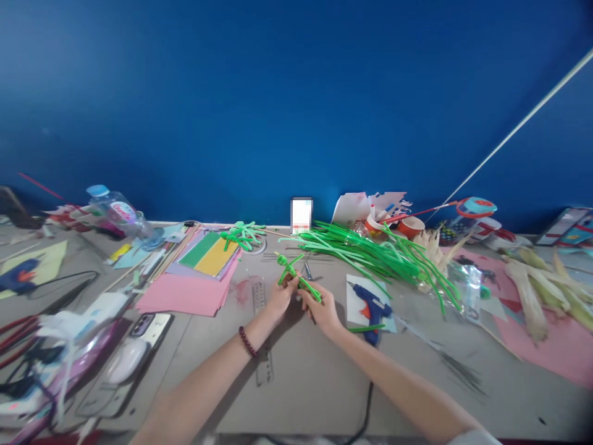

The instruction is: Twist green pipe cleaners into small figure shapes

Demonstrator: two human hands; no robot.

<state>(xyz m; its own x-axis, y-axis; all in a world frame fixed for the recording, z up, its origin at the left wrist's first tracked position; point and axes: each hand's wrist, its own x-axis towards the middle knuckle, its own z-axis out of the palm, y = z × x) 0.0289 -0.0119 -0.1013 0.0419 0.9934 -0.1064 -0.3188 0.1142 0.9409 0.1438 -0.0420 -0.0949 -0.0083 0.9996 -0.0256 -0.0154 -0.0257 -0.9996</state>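
Both hands meet over the middle of the table around a small green figure of twisted pipe cleaners (286,264). My left hand (281,295) pinches it from the left, a dark bead bracelet on the wrist. From the right, my right hand (320,306) grips its lower strands, fingers closed. A clear ruler (264,364) lies beneath the left wrist. Just beyond the figure are thin wires (273,257) and a small dark pointed tool (308,270). To the right of my right hand, a blue glue gun (374,308) rests on a white sheet.
A big bundle of green pipe cleaners (370,250) spreads at the back right. Pink paper (189,290) and coloured sheets lie left, near a finished-looking green pipe cleaner piece (245,233). A water bottle (123,213) leans at the back left; a phone (132,364) lies front left.
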